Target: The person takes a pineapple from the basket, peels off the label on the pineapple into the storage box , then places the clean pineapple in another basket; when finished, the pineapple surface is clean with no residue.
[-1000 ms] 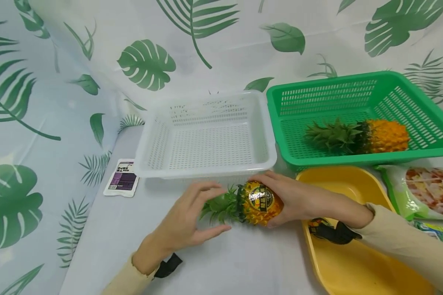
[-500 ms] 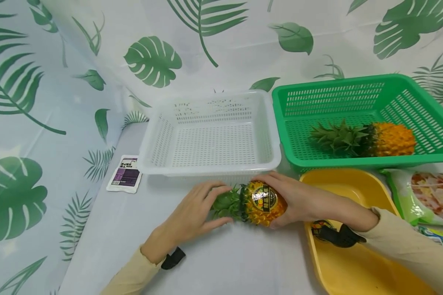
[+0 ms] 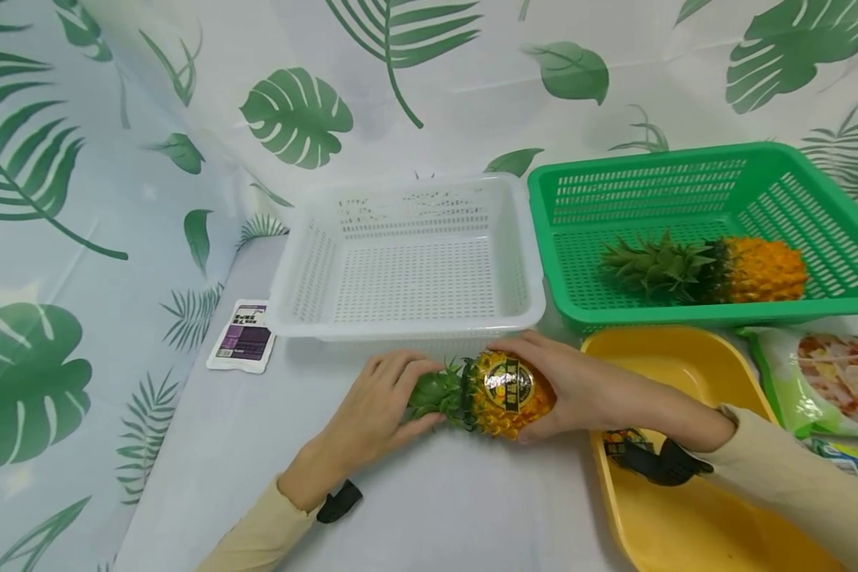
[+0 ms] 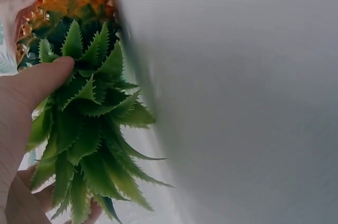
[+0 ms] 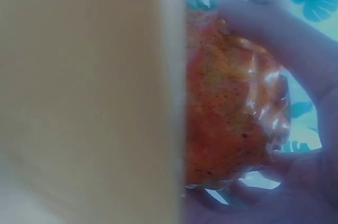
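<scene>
A pineapple point(image 3: 509, 391) with a black and gold round label lies on the white table in front of the white basket, its green crown pointing left. My right hand point(image 3: 579, 389) grips the base of the fruit, thumb on the near side and fingers on the far side. Around the leafy crown point(image 4: 84, 113) my left hand point(image 3: 375, 405) is curled, and its thumb presses on the leaves close to the fruit. The right wrist view shows the orange underside of the pineapple point(image 5: 232, 102) between thumb and fingers; the yellow tub wall hides the left half.
Behind the hands stand a white basket point(image 3: 400, 330) and a green basket point(image 3: 686, 316) holding another pineapple point(image 3: 765, 270). A yellow tub point(image 3: 658, 524) sits under my right forearm. Packaged food point(image 3: 829, 373) lies at the far right, and a white and purple packet point(image 3: 245, 338) at the left.
My left hand has moved right onto the crown and its thumb and fingers have closed around the leaves. My right hand has kept its grip on the pineapple, which has barely moved.
</scene>
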Demonstrator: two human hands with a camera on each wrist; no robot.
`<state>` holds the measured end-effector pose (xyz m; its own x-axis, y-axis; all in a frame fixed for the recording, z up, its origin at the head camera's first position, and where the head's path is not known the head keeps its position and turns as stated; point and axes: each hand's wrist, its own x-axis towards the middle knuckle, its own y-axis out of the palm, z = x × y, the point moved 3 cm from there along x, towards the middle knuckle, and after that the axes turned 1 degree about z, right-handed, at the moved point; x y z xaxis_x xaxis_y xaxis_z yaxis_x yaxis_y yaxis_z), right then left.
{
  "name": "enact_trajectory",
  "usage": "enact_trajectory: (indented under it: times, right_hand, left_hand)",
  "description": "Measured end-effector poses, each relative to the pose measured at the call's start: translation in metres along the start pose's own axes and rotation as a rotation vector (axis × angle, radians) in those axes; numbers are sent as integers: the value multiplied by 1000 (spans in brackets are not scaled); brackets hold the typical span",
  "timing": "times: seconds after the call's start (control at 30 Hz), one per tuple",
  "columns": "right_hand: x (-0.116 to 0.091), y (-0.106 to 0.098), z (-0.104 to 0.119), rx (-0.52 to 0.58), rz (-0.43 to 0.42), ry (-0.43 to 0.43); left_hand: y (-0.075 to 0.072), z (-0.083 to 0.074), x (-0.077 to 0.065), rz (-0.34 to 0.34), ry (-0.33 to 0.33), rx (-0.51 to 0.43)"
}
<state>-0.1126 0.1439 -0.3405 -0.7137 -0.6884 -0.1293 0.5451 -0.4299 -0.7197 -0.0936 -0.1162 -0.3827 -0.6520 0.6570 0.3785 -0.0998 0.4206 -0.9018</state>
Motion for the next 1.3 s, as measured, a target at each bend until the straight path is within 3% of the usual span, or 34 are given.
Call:
enact_trajectory:
  times: [0.17, 0.4, 0.53, 0.7, 0.87, 1.1, 1.3]
  right_hand:
    - [-3, -4, 0, -8, -16, -31]
    - [-17, -22, 6, -85, 48, -30]
    - [-20, -36, 18, -141, 3, -96]
    - [-15, -50, 34, -196, -75, -267]
    - [-5, -51, 46, -228, 37, -385]
    - [13, -45, 48, -367, 113, -455]
    - [21, -44, 43, -381, 154, -460]
  left_hand:
    - [-1, 0, 2, 1, -5, 2]
    - [-2, -1, 4, 20, 48, -29]
    - [-2, -1, 5, 12, 53, -63]
    - [-2, -1, 6, 21, 29, -76]
    - [-1, 0, 7, 18, 20, -81]
    - [0, 0, 6, 2, 23, -85]
    - [2, 1, 5, -11, 34, -72]
